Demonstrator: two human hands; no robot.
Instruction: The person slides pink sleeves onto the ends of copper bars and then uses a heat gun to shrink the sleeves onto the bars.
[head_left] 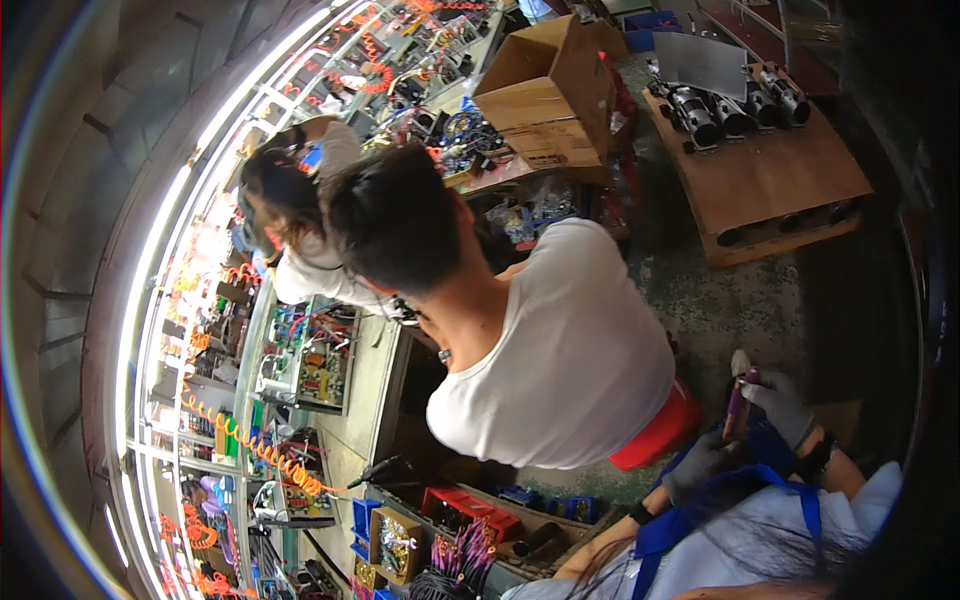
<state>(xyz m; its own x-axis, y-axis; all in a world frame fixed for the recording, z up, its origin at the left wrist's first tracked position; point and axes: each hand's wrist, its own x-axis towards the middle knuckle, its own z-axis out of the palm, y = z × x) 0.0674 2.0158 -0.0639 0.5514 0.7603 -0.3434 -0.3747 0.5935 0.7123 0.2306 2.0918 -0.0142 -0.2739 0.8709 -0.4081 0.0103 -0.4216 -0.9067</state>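
Observation:
My right hand (pixel 782 404), in a grey glove, is closed on a slim purple object (pixel 736 408) with a pale whitish end. My left hand (pixel 699 466), also in a grey glove, is closed about the lower end of the same object. Its exact kind is too small to tell. Both hands are close together in front of my body, over the floor. A blue apron (pixel 655 530) with straps lies over my light shirt below them.
A person in a white shirt (pixel 560 360) sits on a red stool (pixel 657 428) to the left, beside another person (pixel 285 200). Purple-tipped black cables (pixel 465 548) and a box of metal parts (pixel 395 545) lie lower left. A carton (pixel 545 95) and a cardboard-covered stack with black cylindrical lamps (pixel 765 180) stand farther off.

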